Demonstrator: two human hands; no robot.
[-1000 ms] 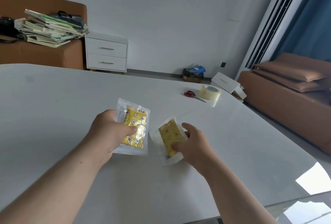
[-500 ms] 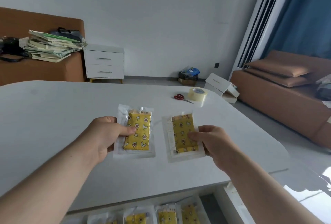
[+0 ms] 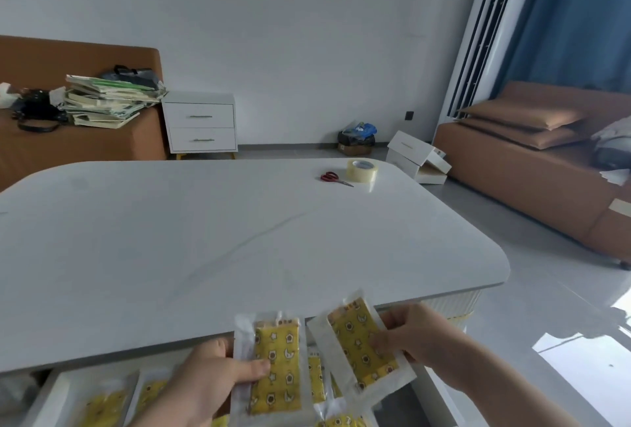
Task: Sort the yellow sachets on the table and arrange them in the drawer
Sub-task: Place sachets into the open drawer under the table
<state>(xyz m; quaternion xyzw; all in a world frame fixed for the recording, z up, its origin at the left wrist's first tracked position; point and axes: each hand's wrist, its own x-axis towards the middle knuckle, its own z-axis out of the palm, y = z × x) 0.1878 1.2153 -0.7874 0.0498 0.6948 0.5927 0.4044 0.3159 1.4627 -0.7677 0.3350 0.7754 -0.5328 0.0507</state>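
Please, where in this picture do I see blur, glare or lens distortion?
Head view: the wide lens leans the air conditioner; bright glare lies on the floor at right; the drawer sachets at lower left are blurred; the left sachet in the left hand and the right sachet in the right hand look clearer.

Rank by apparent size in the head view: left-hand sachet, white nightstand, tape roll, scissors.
1. left-hand sachet, largest only because it is nearest the camera
2. white nightstand, close behind, though far off
3. tape roll and scissors: look alike, not ranked
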